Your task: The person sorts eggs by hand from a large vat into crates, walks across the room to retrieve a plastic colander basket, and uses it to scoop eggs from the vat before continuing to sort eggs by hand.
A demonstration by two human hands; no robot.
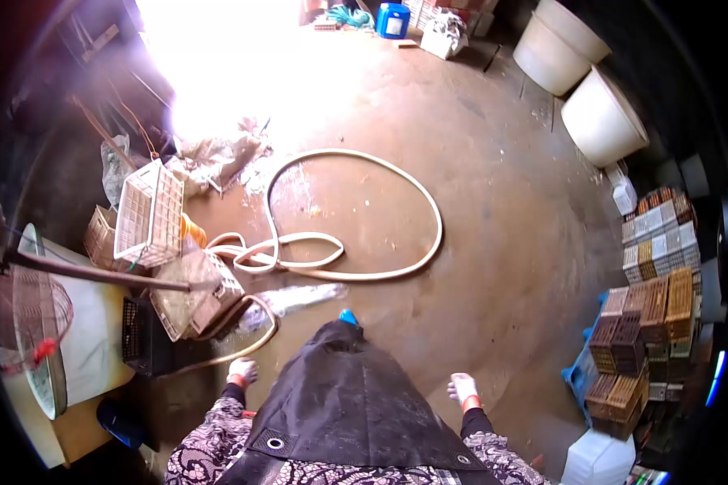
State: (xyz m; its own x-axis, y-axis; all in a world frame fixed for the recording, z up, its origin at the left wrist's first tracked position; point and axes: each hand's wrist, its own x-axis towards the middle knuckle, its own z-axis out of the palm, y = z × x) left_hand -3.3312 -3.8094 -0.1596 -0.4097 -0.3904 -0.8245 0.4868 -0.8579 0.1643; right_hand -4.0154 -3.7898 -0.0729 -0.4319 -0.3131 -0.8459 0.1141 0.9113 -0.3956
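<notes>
Where the floor (501, 242) is spreading out: brown, wet-looking surface is filling most of the view; bright light is washing over it at top L.
Crate stacks: brown slatted crates (623, 331) are piling up on R side, w/ a blue sheet (578, 376) showing beside them.
Tubs: 2 big white tubs (603, 121) are standing or leaning close together, top R; can't tell if touching.
Hose: pale hose (364, 276) is lying on floor ahead of the person, making 1 wide loop + smaller loops to L; another run is curving down near the L hand.
Apron: black apron (348, 396) w/ metal eyelets is hanging over the person's front, btwn both arms; patterned sleeves (210, 428) are showing on either side.
L crates: pale crate (166, 218) is sitting tilted above another crate; black crate (146, 339) is resting lower down.
Plastic: clear, crumpled film (299, 297) is lying btwn hose loops & apron.
Container: blue container (393, 20) w/ white label is standing at far edge, top ctr.
Hands: L hand (243, 371) is hovering nearest the lower hose run; R hand (463, 388) is hovering off apron's R edge. Fingers are looking loosely curled on both; too small to tell if tips are pressing together.
Shoe tip: blue tip (348, 317) is poking out past apron.
</notes>
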